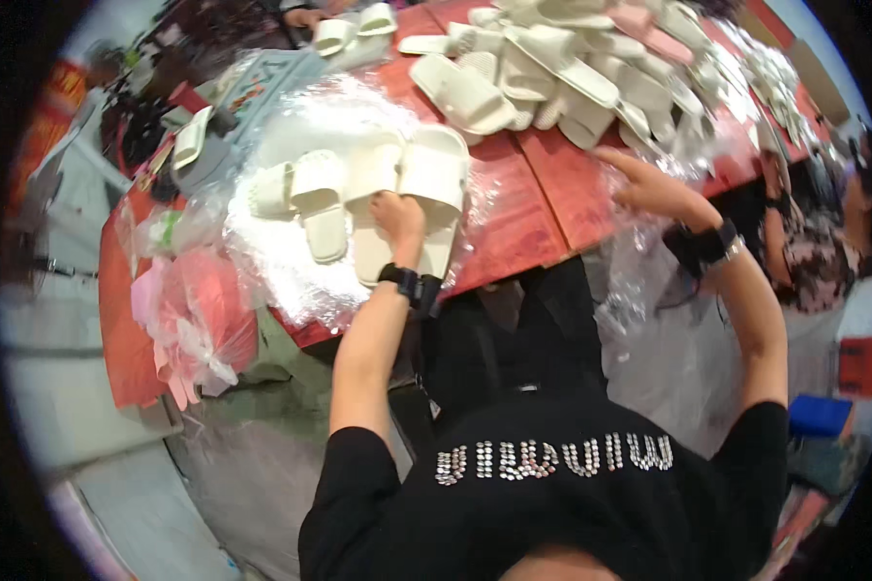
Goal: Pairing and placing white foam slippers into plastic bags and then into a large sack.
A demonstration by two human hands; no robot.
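Note:
My left hand (397, 215) is closed at the strap of a large white slipper (375, 174), its fingers curled against it. Right beside that one lies a matching large white slipper (436, 169). To the left, a smaller white slipper (321, 203) rests next to another small one (271, 190), all on clear plastic wrap (295, 276). My right hand (654, 189) hangs over the table's near edge with fingers stretched out and nothing in them. Its fingertips point toward the pile of white slippers (562, 63) at the back.
The red table (523, 189) runs across in front of me. A pink slipper (649, 34) lies in the pile. Pink items in a clear bag (203, 310) hang at the left edge. More plastic film (639, 281) droops below my right hand. Another person (809, 257) stands at the right.

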